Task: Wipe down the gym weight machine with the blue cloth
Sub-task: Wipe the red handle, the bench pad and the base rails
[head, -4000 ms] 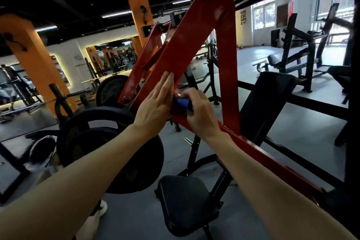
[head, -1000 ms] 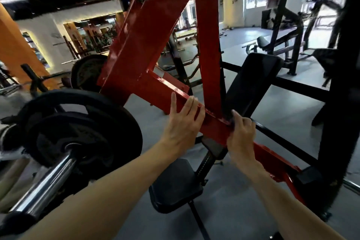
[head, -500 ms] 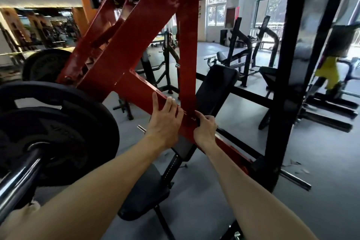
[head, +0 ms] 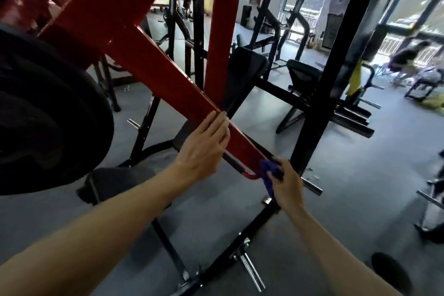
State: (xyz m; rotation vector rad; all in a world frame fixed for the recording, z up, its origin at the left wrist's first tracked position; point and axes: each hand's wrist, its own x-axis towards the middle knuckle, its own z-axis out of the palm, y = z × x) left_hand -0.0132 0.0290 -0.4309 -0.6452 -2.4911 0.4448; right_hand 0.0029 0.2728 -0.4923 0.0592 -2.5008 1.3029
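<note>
The weight machine's red diagonal beam (head: 153, 69) slopes down from upper left to lower right. My left hand (head: 204, 146) rests flat against its side with straight fingers, just below the red upright (head: 222, 19). My right hand (head: 286, 182) grips the bunched blue cloth (head: 266, 170) and presses it against the beam's lower end, where it meets the black frame post (head: 336, 67). Part of the cloth hangs below my fingers.
A large black weight plate (head: 48, 113) fills the left side. The machine's black seat (head: 113, 182) and backrest pad (head: 242, 72) lie behind the beam. Black base bars with chrome pegs (head: 249, 269) run across the grey floor. Other gym machines (head: 302, 74) stand near the windows.
Both hands have slid down the red diagonal beam toward its lower end. The blue cloth now shows in my right hand, and my view has turned to the right.
</note>
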